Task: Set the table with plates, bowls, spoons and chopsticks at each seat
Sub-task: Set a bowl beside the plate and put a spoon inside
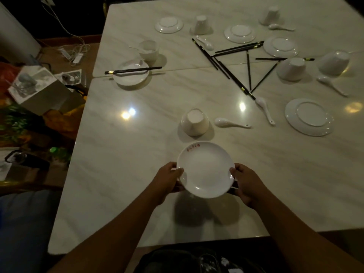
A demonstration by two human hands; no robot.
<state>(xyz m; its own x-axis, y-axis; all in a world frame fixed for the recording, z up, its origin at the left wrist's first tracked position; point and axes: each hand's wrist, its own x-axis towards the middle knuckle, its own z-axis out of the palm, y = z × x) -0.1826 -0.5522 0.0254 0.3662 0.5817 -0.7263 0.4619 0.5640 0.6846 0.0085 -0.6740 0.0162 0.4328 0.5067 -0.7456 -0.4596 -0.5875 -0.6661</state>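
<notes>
While the left hand [169,179] and right hand [245,183] are pinching opposite rims of the plate [205,174], thumbs on top, it is apparently hovering over the near table [118,174] edge, the upturned bowl [195,123] lying straight ahead, spoon [231,123] to its right.

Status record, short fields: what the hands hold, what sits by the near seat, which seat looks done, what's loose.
hands: left hand and right hand grip opposite rims of the held plate
plate state: right side up, lifted above the table near its front edge
near seat: upside-down bowl, spoon to its right
done seat: left plate with chopstick pair across, upright bowl behind
loose: scattered chopsticks at centre
</notes>
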